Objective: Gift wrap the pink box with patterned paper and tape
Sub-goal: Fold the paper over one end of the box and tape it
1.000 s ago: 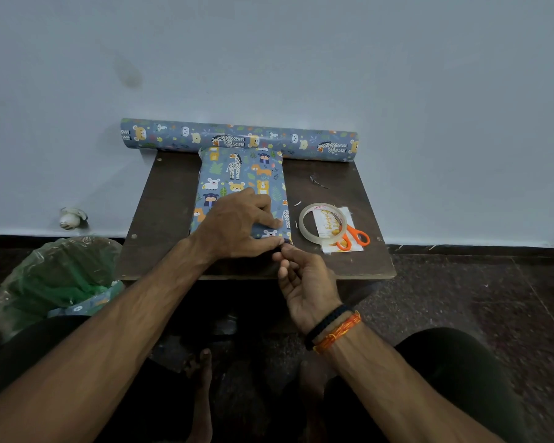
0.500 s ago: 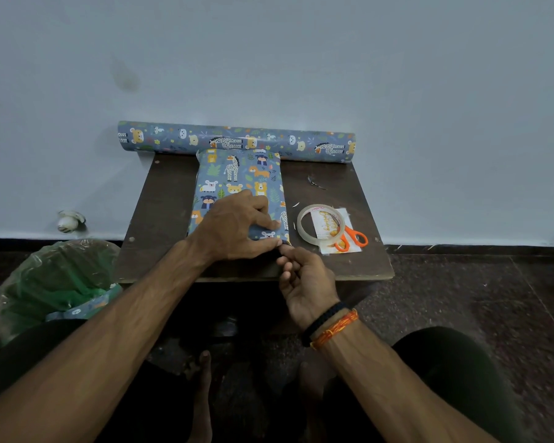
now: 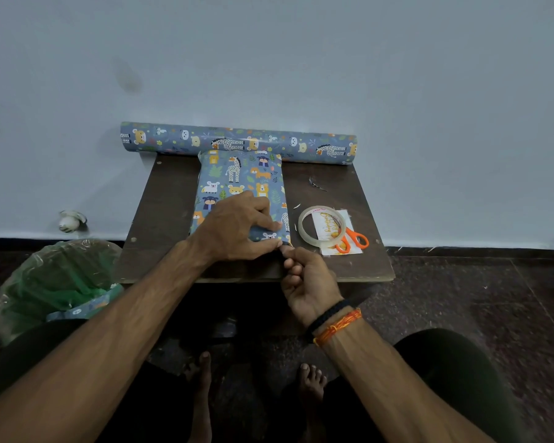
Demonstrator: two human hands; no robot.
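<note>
Pink lettering on the tape roll (image 3: 322, 226) is unreadable; left hand (image 3: 234, 228) presses the wrapped box (image 3: 237, 183), right hand (image 3: 307, 279), fingers curled, seemingly pinches its corner.

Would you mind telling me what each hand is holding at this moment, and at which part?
The left hand presses down on the wrapped box at its near end. The right hand pinches at the box's near right corner; whether paper or tape cannot be told.

Dim, cool indoor light over my view, pale wall (image 3: 301, 59) evenly lit, floor (image 3: 493, 298) and my legs sunk in shadow, wide-angle bending at edges, slight softness throughout, no glare
</note>
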